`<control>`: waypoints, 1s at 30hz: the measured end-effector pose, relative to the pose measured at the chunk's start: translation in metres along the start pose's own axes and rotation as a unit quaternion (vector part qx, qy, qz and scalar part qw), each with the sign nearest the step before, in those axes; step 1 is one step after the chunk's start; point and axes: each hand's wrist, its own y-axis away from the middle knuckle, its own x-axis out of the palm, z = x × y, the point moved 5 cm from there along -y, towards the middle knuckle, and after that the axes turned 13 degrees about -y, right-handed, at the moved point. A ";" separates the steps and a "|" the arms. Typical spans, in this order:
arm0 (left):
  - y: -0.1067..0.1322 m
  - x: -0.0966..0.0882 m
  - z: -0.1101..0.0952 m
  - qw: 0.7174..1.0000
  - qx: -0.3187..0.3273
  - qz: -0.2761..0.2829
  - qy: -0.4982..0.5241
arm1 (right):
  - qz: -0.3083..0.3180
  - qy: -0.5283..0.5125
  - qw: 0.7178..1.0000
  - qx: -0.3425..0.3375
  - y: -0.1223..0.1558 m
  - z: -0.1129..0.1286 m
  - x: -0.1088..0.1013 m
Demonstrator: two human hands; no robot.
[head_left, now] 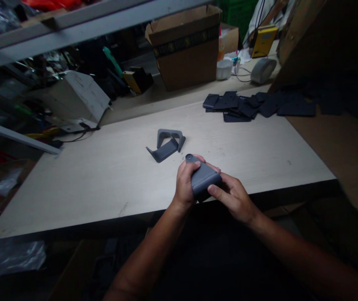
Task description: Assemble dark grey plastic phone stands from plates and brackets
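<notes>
Above the table's front edge I hold a grey bracket-like part [205,179] with a rounded tab and a small round hole at its far end. My left hand [185,182] wraps round its left side, thumb on the upper face. On the right side, my right hand [233,196] grips it with the thumb at the near edge and fingers behind. A dark piece shows under the part, mostly hidden. Just beyond my hands, two bent grey brackets [165,151] lie against each other on the table, touching neither hand.
Dark flat plates [238,106] lie heaped at the back right of the pale table [103,179]. Behind stand a cardboard box [188,54], a tape roll [263,70] and a white machine housing [75,98]. A metal shelf beam [81,31] crosses overhead. Cardboard [348,159] lies at right.
</notes>
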 end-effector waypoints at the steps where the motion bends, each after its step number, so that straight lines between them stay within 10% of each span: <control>1: 0.001 0.002 -0.003 1.000 0.013 0.011 0.015 | -0.003 0.004 1.000 -0.002 0.000 0.001 0.000; 30: 0.015 0.003 -0.027 0.993 0.077 0.032 0.080 | -0.019 0.005 0.996 -0.089 0.005 0.024 0.017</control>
